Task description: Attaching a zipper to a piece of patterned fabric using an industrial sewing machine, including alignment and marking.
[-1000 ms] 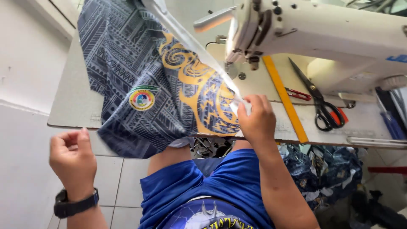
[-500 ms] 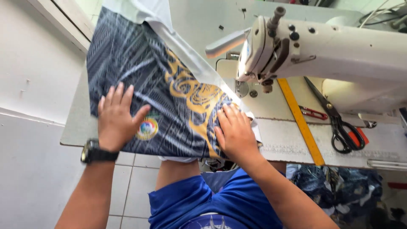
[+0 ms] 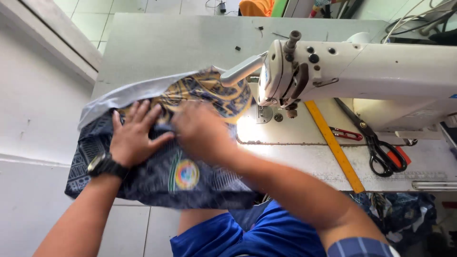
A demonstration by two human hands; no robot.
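your left hand (image 3: 135, 135), a black wristwatch (image 3: 104, 165) on its wrist, lay flat with fingers spread wide on the dark blue patterned fabric garment with gold scrollwork and a round multicoloured badge (image 3: 185, 173). your right hand (image 3: 202, 133) pressed down on the same garment just beside the left, palm down; the view was blurred there, so how far its fingers were spread could not be told. neither hand gripped anything. the garment lay bunched on the left part of the pale grey sewing table (image 3: 157, 45), its near edge hanging over the table's front and its far edge, with a light grey lining showing, reaching just short of the white industrial sewing machine (image 3: 362, 71). to the right, a yellow ruler (image 3: 334, 146) lay aslant on the table under the machine's arm, with small red thread snips (image 3: 346, 134) and large black-handled scissors (image 3: 381, 152) beside it. blue shorts (image 3: 238, 233) showed below.
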